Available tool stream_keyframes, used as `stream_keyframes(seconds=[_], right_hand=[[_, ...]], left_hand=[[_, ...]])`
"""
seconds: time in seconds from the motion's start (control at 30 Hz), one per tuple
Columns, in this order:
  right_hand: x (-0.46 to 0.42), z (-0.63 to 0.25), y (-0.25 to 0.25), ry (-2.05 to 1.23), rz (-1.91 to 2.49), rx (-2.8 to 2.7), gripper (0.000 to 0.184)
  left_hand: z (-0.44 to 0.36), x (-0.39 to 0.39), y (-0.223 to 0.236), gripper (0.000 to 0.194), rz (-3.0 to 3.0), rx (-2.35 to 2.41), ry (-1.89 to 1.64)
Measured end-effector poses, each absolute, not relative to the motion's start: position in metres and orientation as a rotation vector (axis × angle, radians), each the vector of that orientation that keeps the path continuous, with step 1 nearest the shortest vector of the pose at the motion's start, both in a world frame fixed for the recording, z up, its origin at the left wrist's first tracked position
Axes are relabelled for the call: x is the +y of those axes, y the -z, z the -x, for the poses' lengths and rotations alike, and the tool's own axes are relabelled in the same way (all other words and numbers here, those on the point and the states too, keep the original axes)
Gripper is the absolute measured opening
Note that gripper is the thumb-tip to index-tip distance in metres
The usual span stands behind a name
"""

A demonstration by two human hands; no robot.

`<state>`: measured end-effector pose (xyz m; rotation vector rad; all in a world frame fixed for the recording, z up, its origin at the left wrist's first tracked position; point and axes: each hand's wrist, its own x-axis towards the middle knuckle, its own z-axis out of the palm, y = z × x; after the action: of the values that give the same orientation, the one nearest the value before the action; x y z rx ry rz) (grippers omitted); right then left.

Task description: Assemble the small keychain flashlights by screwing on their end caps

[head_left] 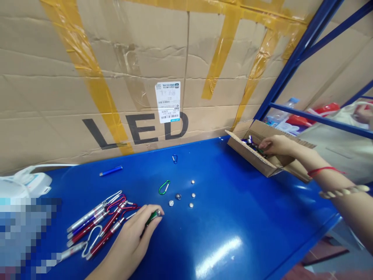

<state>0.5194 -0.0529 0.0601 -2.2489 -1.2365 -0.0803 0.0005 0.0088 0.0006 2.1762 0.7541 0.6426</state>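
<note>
My left hand (135, 235) is closed around a short green metal tube (153, 217) with a silver end, held low over the blue table. My right hand (275, 146) reaches into an open cardboard box (250, 155) at the right, fingers curled down among small dark and shiny metal parts (250, 143); what they grip is hidden. Ahead of my left hand lie a green carabiner (164, 187), a smaller blue carabiner (175, 158) and several small silver round pieces (193, 195). Left of it is a group of slim red, silver and blue penlights (112, 219) with carabiners attached.
A single blue tube (111, 171) lies at the back left of the blue table (233, 217), near a white device (35, 182) with a cable. A large taped carton (131, 77) stands behind the table. Blue rack bars (291, 74) rise at the right.
</note>
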Motion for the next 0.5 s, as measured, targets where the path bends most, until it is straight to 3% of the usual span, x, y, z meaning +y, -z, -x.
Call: stream_keyframes(seconds=[0.17,0.43,0.5], right_hand=[[-0.049,-0.516,-0.050,-0.276,2.521,-1.417,0.029],[-0.052,-0.489,-0.061,-0.236,2.524,-1.417,0.035],[-0.052,-0.478,-0.075,-0.183,2.474,-1.379,0.029]], left_hand=[[0.001,0.007,0.004,0.020,-2.162,0.766,-0.610],[0.001,0.007,0.007,0.022,-2.150,0.771,-0.594],[0.000,0.007,0.005,0.022,-2.144,0.776,-0.589]])
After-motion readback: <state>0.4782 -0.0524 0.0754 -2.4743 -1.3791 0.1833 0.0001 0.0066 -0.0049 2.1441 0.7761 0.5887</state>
